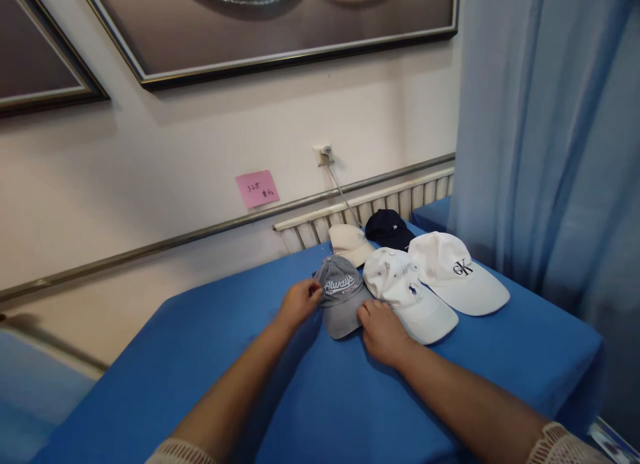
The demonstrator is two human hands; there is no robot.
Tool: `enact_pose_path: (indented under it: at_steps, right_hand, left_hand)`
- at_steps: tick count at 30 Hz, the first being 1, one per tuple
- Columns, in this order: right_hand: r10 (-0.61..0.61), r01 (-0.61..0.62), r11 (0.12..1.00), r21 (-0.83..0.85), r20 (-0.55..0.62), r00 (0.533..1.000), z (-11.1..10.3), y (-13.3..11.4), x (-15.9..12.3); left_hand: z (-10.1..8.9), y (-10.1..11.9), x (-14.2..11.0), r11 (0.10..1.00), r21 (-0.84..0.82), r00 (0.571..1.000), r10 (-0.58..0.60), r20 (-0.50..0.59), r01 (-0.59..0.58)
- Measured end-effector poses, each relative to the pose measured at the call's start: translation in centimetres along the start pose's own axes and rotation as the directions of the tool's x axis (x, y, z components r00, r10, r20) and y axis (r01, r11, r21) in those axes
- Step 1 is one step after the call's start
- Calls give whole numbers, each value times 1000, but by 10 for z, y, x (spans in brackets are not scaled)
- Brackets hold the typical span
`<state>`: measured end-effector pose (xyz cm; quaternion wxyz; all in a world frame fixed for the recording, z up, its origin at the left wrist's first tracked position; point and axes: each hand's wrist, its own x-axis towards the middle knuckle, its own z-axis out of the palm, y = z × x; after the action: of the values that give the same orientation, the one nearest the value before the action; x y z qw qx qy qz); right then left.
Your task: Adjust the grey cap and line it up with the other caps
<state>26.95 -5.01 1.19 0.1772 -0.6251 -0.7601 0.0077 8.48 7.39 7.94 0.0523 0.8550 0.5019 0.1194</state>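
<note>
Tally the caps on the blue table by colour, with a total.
White caps: 2, one with a small pony logo, one with a CK logo
Grey cap: 1, touched by the left hand and right hand
Cream cap: 1
Navy cap: 1
Total: 5

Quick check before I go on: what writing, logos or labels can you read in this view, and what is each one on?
"Always" in white script: front of the grey cap, held by the left hand and right hand.
"CK" in dark letters: white cap on the right.
Small dark horse-rider emblem, no words: middle white cap.
Pink sticky note: handwriting too small to read.
Navy cap: tiny mark, unreadable.
</note>
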Motion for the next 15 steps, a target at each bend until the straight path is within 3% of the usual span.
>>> enact_pose_path:
  at_steps: [4, 7, 10, 15]
  right_hand:
    - [-24, 24, 1000, -9, -19, 1000, 5, 3, -2]
    - [-76, 76, 997, -8, -27, 997, 10, 1, -5]
    - [-125, 125, 992, -6, -34, 992, 15, -3, -8]
    - [-155, 154, 988, -8, -67, 986, 24, -4, -8]
  left_hand:
    - [33, -32, -71, 962, -254, 995, -98, 28, 102]
    - [51, -52, -107, 912, -368, 983, -182, 31, 181]
    - [57, -61, -124, 872, -441, 974, -227, 20, 212]
    - [54, -60, -124, 873, -451, 982, -184, 46, 185]
